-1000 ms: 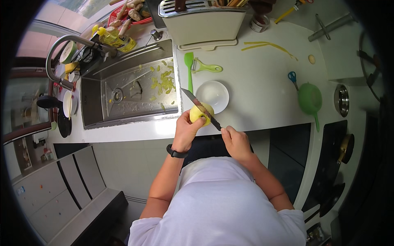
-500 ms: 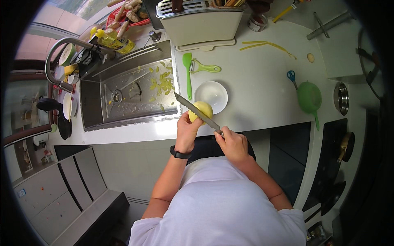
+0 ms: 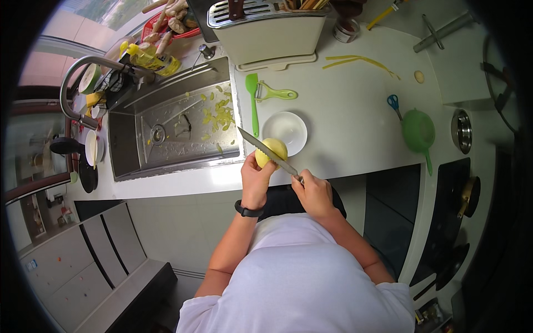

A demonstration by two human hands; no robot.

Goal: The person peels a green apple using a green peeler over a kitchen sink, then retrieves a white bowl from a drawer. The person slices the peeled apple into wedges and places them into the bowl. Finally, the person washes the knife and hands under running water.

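Note:
My left hand (image 3: 256, 185) grips a peeled, pale yellow round fruit or vegetable (image 3: 278, 145) from below; which kind I cannot tell. Closed around a knife's handle, my right hand (image 3: 315, 195) holds the grey serrated blade (image 3: 251, 139) slantwise across the yellow piece, its tip pointing up and left. Whether the blade has cut in does not show. Just beyond both hands a white bowl (image 3: 292, 129) stands on the counter, partly covered by the yellow piece. Left of the bowl lie a green spatula (image 3: 255, 114) and a green peeler (image 3: 280, 94).
At the left is a steel sink (image 3: 126, 143) strewn with peelings (image 3: 221, 114), under a tall faucet (image 3: 69, 89). A cream utensil holder (image 3: 272, 41) stands behind. Rightward are blue-handled scissors (image 3: 393, 102), a green strainer (image 3: 418, 132) and a steel bowl (image 3: 461, 131).
The view has shifted slightly. Both hands, the knife and the yellow piece keep nearly the same pose, and the blade still lies across the piece.

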